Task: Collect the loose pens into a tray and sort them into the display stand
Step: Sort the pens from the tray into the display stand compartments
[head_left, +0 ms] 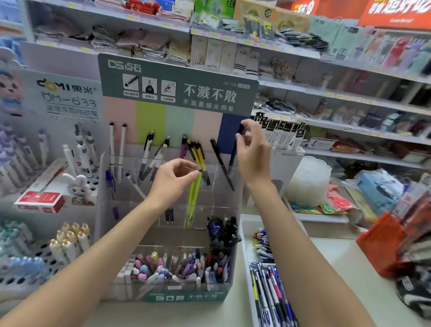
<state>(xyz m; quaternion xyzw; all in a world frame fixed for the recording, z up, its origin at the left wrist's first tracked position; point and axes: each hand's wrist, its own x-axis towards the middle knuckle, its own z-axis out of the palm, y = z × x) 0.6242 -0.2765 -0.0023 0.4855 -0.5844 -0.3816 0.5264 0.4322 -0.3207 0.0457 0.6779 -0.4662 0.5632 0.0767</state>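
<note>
A clear acrylic display stand [101, 205] with a green header card stands in front of me, with pens upright in its tiered compartments. My right hand [253, 153] pinches the top of a dark blue pen [232, 162] over the stand's upper right compartment. My left hand [172, 178] pinches a yellow pen [201, 159] in the upper middle compartment, beside a black pen. A white tray [246, 247] with several loose pens [273, 296] lies on the counter to the right of the stand.
Another pen display with white and purple pens [6, 160] stands at the left, beside a red box [42, 197] and a rabbit figure. An orange basket [381, 245] and packaged goods crowd the right. Shelves of goods fill the background. Bare counter [342, 278] lies right of the tray.
</note>
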